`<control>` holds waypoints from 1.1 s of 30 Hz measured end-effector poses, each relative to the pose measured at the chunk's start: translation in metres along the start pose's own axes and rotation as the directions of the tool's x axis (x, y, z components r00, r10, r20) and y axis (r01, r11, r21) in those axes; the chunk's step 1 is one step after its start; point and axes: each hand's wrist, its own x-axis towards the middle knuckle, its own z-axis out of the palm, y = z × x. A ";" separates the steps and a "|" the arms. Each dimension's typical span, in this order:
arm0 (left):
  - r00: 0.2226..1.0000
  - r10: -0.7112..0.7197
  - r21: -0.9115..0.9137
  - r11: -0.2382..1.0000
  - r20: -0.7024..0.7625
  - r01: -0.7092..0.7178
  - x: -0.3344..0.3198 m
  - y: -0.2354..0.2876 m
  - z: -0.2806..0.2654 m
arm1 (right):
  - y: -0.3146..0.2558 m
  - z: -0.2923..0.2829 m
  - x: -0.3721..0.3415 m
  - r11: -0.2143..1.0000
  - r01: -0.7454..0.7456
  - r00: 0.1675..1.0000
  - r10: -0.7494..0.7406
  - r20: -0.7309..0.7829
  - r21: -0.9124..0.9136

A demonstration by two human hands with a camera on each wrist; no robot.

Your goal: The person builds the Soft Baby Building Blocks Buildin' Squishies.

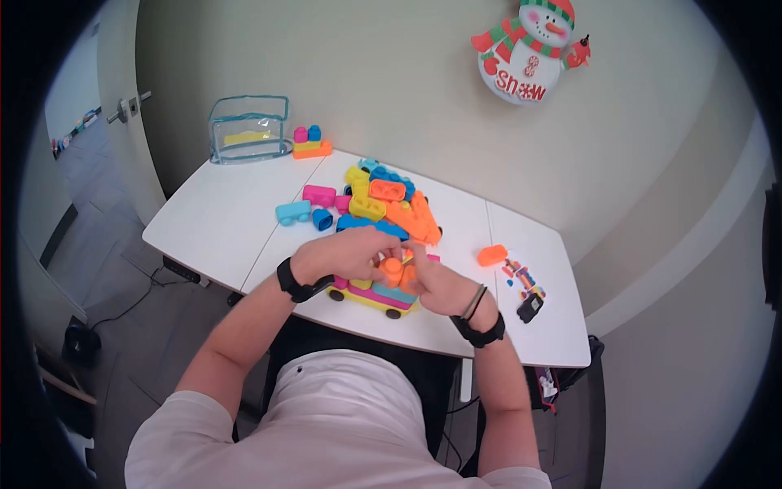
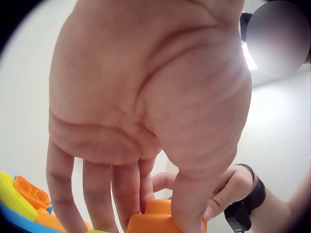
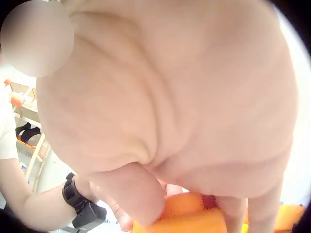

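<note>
Yellow, blue and orange toys (image 1: 367, 205) lie heaped beyond the toy car (image 1: 371, 300) (a snowman sign (image 1: 531, 55) watches); over it, left hand (image 1: 352, 254) and right hand (image 1: 444, 281) grip an orange block (image 1: 392, 270).

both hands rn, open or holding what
Left hand: closed on an orange block, thumb against it.
Right hand: also closed on orange, thumb against it; whether it is the same block can't be told.

R hand (image 3: 170, 97) w/ thumb on orange block (image 3: 187, 218); L wrist w/ blk strap (image 3: 75, 194) nearby
</note>
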 end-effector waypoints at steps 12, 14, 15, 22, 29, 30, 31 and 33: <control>0.983 -0.176 0.140 0.973 -0.060 0.183 -0.025 0.018 -0.010 | 0.009 0.018 0.025 0.983 0.171 0.985 -0.173 -0.026 -0.066; 0.981 -0.173 0.172 0.967 -0.088 0.186 -0.023 -0.001 -0.005 | 0.001 0.024 0.031 0.988 0.053 0.996 -0.062 -0.057 -0.146; 0.981 -0.156 0.213 0.961 -0.113 0.177 -0.022 -0.011 -0.003 | -0.002 0.033 0.032 0.988 0.060 0.997 -0.065 -0.035 -0.144; 0.947 -0.212 0.210 0.941 -0.240 0.264 -0.037 -0.032 -0.012 | -0.016 0.047 0.053 0.976 0.021 0.964 -0.077 -0.254 -0.216; 0.833 -0.495 0.141 0.832 -0.247 0.536 -0.086 -0.065 -0.078 | -0.009 0.047 0.040 0.888 -0.081 0.993 0.030 -0.118 -0.453; 0.791 -0.543 0.149 0.790 -0.281 0.595 -0.095 -0.069 -0.086 | -0.013 0.043 0.037 0.895 -0.050 0.998 0.024 -0.065 -0.444; 0.722 -0.627 0.067 0.740 -0.292 0.670 -0.102 -0.073 -0.094 | -0.018 0.040 0.033 0.908 -0.024 0.997 -0.008 -0.075 -0.417; 0.685 -0.632 0.075 0.712 -0.362 0.698 -0.119 -0.091 -0.104 | -0.022 0.037 0.029 0.915 -0.026 0.998 0.002 -0.061 -0.402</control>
